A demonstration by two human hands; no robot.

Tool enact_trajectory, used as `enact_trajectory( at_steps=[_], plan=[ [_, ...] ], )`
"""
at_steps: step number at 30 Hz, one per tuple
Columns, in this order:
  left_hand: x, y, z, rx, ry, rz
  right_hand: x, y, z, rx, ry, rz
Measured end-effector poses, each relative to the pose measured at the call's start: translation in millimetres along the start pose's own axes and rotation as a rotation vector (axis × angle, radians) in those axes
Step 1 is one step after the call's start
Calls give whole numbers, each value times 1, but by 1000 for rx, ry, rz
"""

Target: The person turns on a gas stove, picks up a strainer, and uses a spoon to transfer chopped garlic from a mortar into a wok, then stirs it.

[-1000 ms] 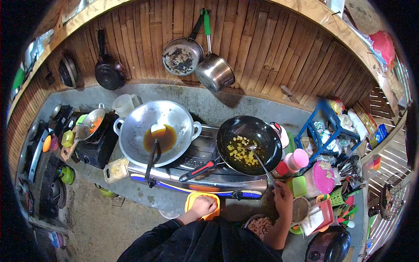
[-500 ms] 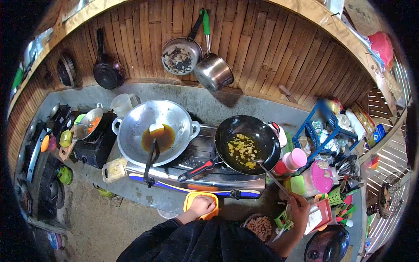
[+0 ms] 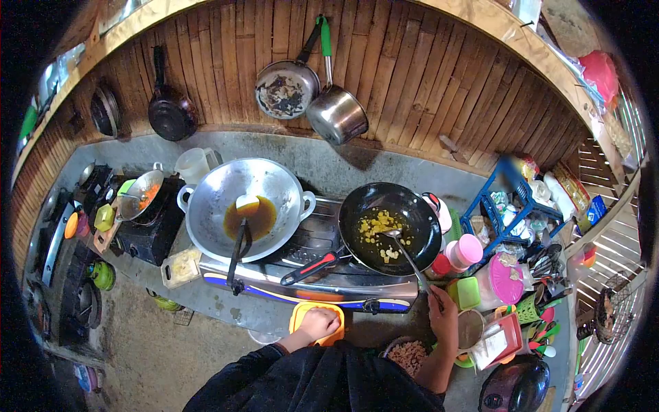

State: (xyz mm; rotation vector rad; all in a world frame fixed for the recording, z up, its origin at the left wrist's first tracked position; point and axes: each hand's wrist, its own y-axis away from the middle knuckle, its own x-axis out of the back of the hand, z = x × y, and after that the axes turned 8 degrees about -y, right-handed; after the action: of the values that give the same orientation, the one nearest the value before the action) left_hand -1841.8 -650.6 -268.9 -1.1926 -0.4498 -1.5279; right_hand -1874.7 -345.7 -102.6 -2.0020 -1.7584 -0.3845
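My right hand (image 3: pixel 441 312) is closed on the handle of a metal spatula (image 3: pixel 410 261), whose head lies among yellow chopped pieces (image 3: pixel 376 226) in oil inside the black wok (image 3: pixel 423 242). The wok sits on the right of the gas stove (image 3: pixel 322 292), its red and black handle (image 3: pixel 309 268) pointing left. My left hand (image 3: pixel 320 324) rests over a yellow-orange container (image 3: pixel 296 317) at the stove's front edge; its fingers look curled, and whether they grip anything is hidden. On the stove's left, a large silver wok (image 3: pixel 199 220) holds brown liquid and a ladle (image 3: pixel 240 254).
A small pan (image 3: pixel 143 189) with orange food stands on the left stove. Pink-lidded tubs (image 3: pixel 506 278), a green-lidded box (image 3: pixel 465 293) and a blue rack (image 3: pixel 491 206) crowd the right. A bowl of brownish food (image 3: pixel 410 356) is near my body. Pans (image 3: pixel 287 89) hang on the wall.
My right hand has moved left and up with the spatula. The spatula head has gone from the wok's lower right edge toward its middle, and the yellow pieces have shifted. My left hand has barely moved.
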Motion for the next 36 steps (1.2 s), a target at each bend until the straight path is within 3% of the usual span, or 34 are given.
enact_trajectory(
  at_steps=[2,14,36],
  plan=[
    [2,0,1,6,-2,4,-11,-7,-5,155,-8,9],
    [2,-1,1,-10,21,2,-47,-22,-11,78,-115,16],
    [5,-1,3,17,-37,-48,45,28,-47,-64,-1,144]
  ],
)
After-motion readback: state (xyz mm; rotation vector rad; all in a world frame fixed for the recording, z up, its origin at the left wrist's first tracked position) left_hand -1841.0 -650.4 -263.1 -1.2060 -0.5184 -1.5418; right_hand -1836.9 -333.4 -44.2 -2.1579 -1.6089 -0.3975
